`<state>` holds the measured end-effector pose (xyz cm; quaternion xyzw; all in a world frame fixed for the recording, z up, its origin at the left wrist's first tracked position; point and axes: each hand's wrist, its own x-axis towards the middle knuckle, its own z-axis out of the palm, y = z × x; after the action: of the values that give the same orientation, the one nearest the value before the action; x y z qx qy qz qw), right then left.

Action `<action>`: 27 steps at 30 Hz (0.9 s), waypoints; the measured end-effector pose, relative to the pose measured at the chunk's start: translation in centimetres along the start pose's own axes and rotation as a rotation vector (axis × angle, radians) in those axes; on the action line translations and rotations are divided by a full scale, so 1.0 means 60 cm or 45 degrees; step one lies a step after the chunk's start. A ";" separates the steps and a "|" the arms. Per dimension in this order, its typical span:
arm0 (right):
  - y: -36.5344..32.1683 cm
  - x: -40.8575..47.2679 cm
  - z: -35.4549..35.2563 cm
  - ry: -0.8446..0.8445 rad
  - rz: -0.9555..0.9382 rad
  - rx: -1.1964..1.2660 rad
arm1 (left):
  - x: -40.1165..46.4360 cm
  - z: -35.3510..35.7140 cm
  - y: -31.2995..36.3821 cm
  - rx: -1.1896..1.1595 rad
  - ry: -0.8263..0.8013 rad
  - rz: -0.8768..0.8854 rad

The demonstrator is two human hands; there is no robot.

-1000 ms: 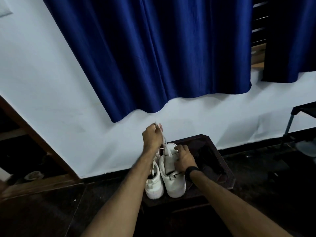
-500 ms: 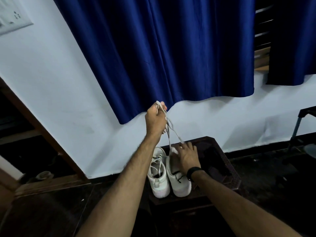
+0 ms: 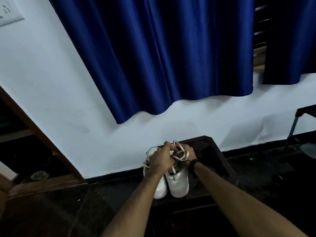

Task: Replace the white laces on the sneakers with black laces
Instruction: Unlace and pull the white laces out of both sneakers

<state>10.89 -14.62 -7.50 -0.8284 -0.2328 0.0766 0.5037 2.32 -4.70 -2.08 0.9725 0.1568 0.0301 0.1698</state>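
Two white sneakers stand side by side on a dark wooden stool (image 3: 227,170), toes toward me: the left sneaker (image 3: 159,189) and the right sneaker (image 3: 178,183). Above their openings my left hand (image 3: 160,159) and my right hand (image 3: 187,152) meet. A loose white lace (image 3: 180,152) loops between them, and both hands grip it. A black watch sits on my right wrist. Something thin and black shows by that wrist; I cannot tell whether it is a black lace. The sneakers' lacing is hidden behind my hands.
A white wall with a blue curtain (image 3: 162,57) rises just behind the stool. A wooden door frame (image 3: 34,130) runs down the left. A dark metal stand (image 3: 301,124) is at the far right. The floor is dark.
My left hand has come down from its raised position with the white lace. It now meets my right hand over the sneakers, and the lace is bunched in loops instead of stretched upward.
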 end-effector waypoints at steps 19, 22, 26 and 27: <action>-0.106 0.015 -0.078 0.106 -0.136 0.028 | 0.026 0.001 -0.003 -0.719 -0.003 -0.202; -0.108 0.008 -0.082 0.117 -0.128 -0.043 | 0.021 -0.024 0.009 -1.258 -0.084 -0.175; -0.127 0.009 -0.081 0.196 -0.172 -0.003 | 0.019 -0.060 0.007 -1.609 -0.206 -0.193; -0.130 0.010 -0.082 0.176 -0.202 -0.031 | 0.020 -0.066 0.005 -1.708 -0.230 -0.218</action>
<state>10.77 -15.27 1.73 -0.8167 -0.2632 -0.0239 0.5130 3.13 -3.34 1.76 0.6396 0.1660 0.0258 0.7501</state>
